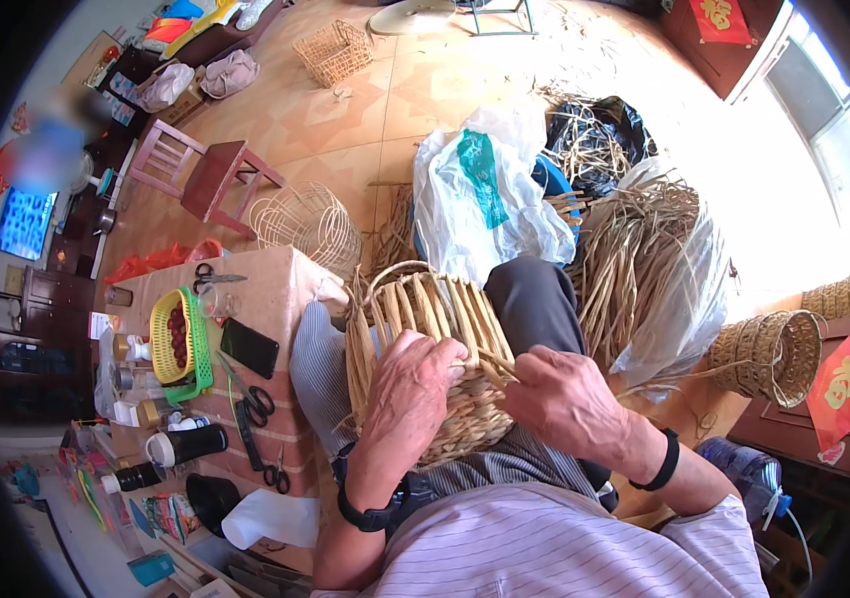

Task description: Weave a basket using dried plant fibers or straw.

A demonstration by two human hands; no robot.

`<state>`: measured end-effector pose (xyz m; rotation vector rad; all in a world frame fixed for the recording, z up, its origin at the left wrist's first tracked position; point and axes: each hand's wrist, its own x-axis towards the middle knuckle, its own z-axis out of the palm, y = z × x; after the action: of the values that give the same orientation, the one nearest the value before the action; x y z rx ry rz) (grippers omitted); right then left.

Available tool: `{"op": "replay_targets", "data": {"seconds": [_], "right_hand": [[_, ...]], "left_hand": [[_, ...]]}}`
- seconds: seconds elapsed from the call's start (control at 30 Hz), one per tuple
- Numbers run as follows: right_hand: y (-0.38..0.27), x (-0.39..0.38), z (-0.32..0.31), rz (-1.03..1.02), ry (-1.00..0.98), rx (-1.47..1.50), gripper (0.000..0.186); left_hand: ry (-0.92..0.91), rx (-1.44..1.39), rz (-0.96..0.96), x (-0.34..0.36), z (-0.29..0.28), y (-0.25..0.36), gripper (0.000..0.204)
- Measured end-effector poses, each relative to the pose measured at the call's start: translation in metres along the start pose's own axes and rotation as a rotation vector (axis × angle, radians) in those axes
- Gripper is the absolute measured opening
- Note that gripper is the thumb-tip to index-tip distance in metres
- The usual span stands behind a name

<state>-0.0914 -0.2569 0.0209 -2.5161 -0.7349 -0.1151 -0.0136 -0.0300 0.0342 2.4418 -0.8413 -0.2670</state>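
Note:
On my lap rests a partly woven straw basket [465, 424], its lower wall densely braided and its upright strands rising bare above. My left hand [415, 384] presses over the near side of its weave, fingers closed on the strands by the working row. Just to the right, my right hand [560, 394] pinches a straw strand [495, 365] that runs from the basket wall. A long loose strand [674, 382] trails off to the right past that hand. The fingertips of both hands partly hide the spot where the strands cross.
A table [290, 284] at the left bears scissors [260, 401], a phone [250, 346] and a yellow basket of red fruit [178, 334]. Straw bundles [634, 254] and a white plastic bag [485, 199] lie ahead. Finished woven baskets [769, 357] stand at the right; a wooden chair [216, 179] is farther left.

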Motion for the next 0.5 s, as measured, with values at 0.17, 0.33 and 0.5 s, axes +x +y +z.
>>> {"op": "replay_targets", "data": {"seconds": [0.17,0.33,0.5], "right_hand": [[0.005,0.004,-0.002,-0.286,0.108,0.129,0.02],[0.021,-0.018,0.008,0.149,-0.139,0.827,0.035],[0.004,-0.033,-0.026,0.214,-0.053,0.42,0.029]], "left_hand": [[-0.039,-0.025,-0.061,0.0,-0.009,-0.002,0.027],[-0.152,-0.285,-0.185,0.0,-0.021,-0.017,0.047],[-0.006,-0.365,-0.067,-0.011,-0.02,-0.034,0.033]]}}
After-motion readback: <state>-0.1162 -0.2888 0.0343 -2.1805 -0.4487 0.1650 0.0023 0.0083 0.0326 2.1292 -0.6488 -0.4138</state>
